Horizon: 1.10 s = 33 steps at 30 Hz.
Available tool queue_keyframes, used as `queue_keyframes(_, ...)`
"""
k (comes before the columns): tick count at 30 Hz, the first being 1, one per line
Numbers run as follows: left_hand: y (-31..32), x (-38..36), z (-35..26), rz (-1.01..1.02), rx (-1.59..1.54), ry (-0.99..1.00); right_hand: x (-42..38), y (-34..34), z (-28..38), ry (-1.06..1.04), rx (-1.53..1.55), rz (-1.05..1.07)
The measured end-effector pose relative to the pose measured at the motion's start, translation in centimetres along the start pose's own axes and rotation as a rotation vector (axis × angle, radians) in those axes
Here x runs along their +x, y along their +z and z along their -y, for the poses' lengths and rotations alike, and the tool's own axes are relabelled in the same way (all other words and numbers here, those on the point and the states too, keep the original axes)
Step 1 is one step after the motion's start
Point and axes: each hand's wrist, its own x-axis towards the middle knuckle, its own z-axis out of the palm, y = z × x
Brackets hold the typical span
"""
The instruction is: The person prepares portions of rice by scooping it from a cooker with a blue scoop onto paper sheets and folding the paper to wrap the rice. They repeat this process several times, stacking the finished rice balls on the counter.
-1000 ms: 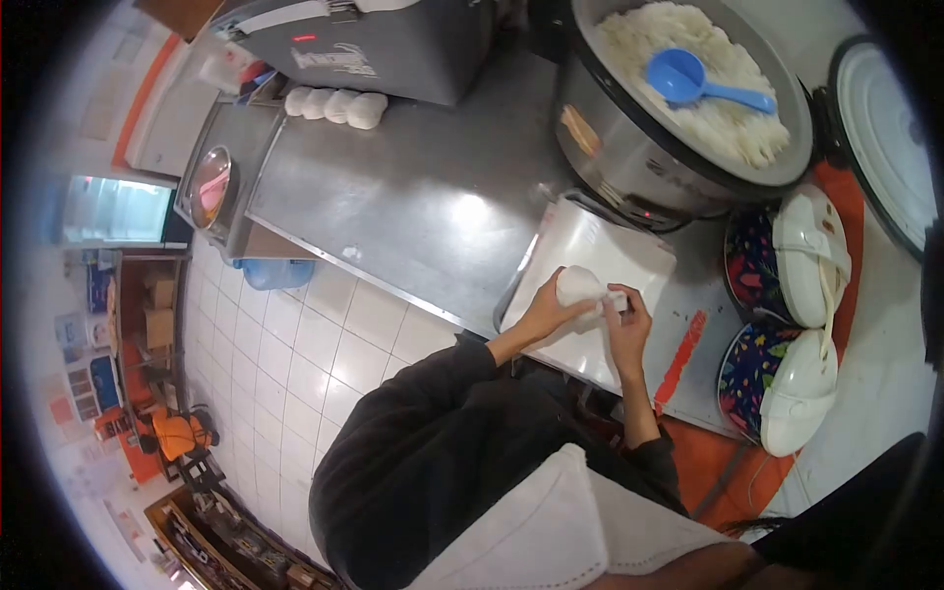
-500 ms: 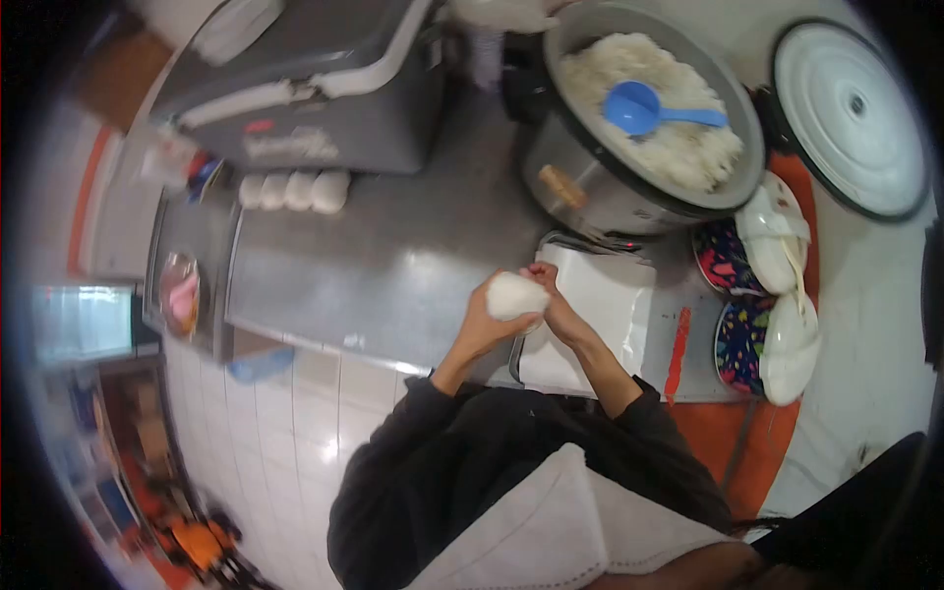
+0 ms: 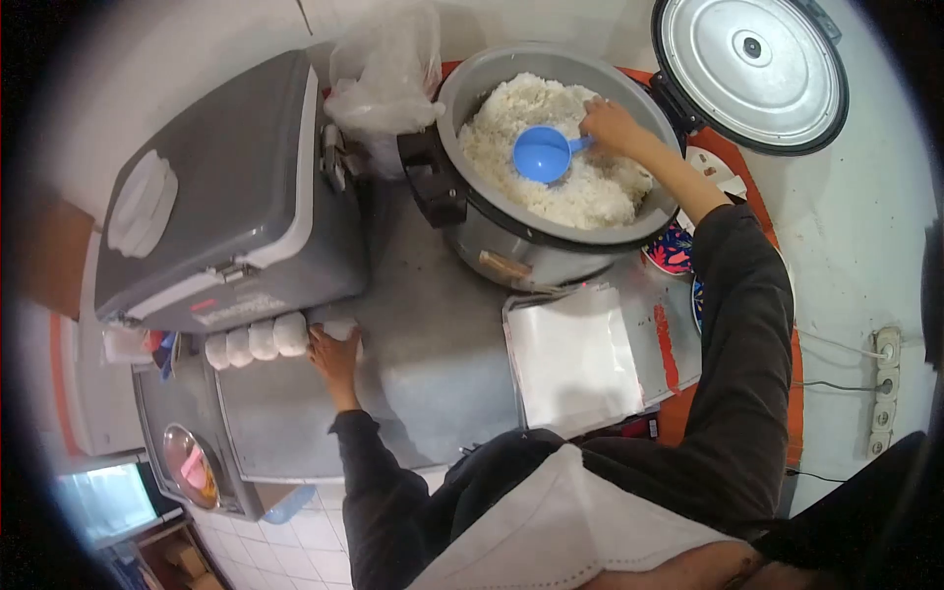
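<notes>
My right hand (image 3: pixel 612 128) is closed on the handle of a blue scoop (image 3: pixel 541 154), whose round cup rests on the white cooked rice (image 3: pixel 600 205) inside a large rice cooker (image 3: pixel 472 211). Far to the left, my left hand (image 3: pixel 336 366) grips a white paper-wrapped bundle (image 3: pixel 344 329) low over the metal counter. That bundle is at the right end of a row of several similar white bundles (image 3: pixel 263 340). My fingers partly cover it. A stack of white paper sheets (image 3: pixel 570 354) lies in front of the cooker.
A grey cooler box (image 3: pixel 221 187) stands behind the row of bundles. A plastic bag (image 3: pixel 388 79) sits between it and the cooker. The cooker's lid (image 3: pixel 752 59) is raised at the right. Patterned bowls (image 3: pixel 671 248) are partly behind my right arm. A power strip (image 3: pixel 883 388) is on the wall.
Both hands were together around a white bundle above the paper. Now my left hand has carried a bundle left to the row, and my right hand has reached up to take the scoop.
</notes>
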Motion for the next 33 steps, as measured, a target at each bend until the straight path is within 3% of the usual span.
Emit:
queue_keyframes(1, 0.6, -0.4, -0.2, -0.209, 0.298, 0.022, 0.2, 0.6, 0.3, -0.108, -0.071, -0.114)
queue_keyframes(2, 1.3, -0.7, -0.4, -0.208, 0.287, 0.028, 0.4, 1.0, 0.3, -0.220, -0.149, -0.225)
queue_keyframes(4, 1.8, -1.2, -1.4, -0.289, 0.369, 0.053, 0.8, 1.9, 0.3, -0.258, -0.150, -0.238)
queue_keyframes(5, 1.4, -0.8, -1.5, -0.128, 0.253, -0.059, 1.0, 2.4, 0.1, -0.298, -0.139, -0.254)
queue_keyframes(6, 0.8, -0.4, -1.4, -0.120, 0.249, -0.045, 1.1, 2.3, 0.0, -0.286, -0.142, -0.244)
queue_keyframes(8, 0.1, 0.6, -0.5, -0.197, 0.060, -0.059, 0.7, 1.3, -0.2, -0.212, 0.106, 0.124)
queue_keyframes(12, -0.5, 1.5, -0.1, -0.080, 0.139, -0.145, -0.6, 0.7, 0.0, -0.186, 0.225, 0.222)
queue_keyframes(14, -1.8, -0.6, -2.4, -0.396, 0.207, 0.144, -2.6, 0.0, -0.1, -0.222, 0.282, 0.061)
queue_keyframes(16, -2.2, -1.8, -3.9, -0.298, 0.067, 0.162, -4.9, -4.7, 0.0, 0.007, -0.113, -0.106)
queue_keyframes(17, -2.3, -2.6, -5.0, -0.204, -0.078, 0.177, -4.8, -5.3, -0.9, 0.000, -0.116, -0.094)
queue_keyframes(19, -3.5, -3.3, -9.3, 0.100, -0.521, 0.304, -3.7, -5.6, -3.1, 0.257, -0.349, -0.228)
queue_keyframes(22, -7.8, -3.7, -19.0, -0.061, -0.758, 0.560, -0.4, -1.1, -2.2, 0.142, -0.485, -0.180)
queue_keyframes(25, -8.9, -1.3, -25.0, -0.263, -1.068, 0.783, 0.0, -0.1, -3.7, 0.007, -0.283, -0.176)
queue_keyframes(26, -8.0, -0.4, -26.4, -0.264, -1.072, 0.776, 0.0, -0.2, -4.0, -0.065, -0.178, -0.168)
queue_keyframes(28, -5.4, 0.7, -28.1, -0.456, -1.012, 0.912, -1.2, -1.2, -0.1, -0.172, 0.000, 0.380)
queue_keyframes(30, -4.5, 1.2, -28.4, -0.499, -1.062, 0.903, -1.5, -1.9, 6.2, -0.265, 0.101, 0.017)
queue_keyframes(33, -4.5, 1.1, -28.1, -0.522, -1.051, 0.878, -0.8, -3.1, 7.3, -0.183, 0.175, 0.187)
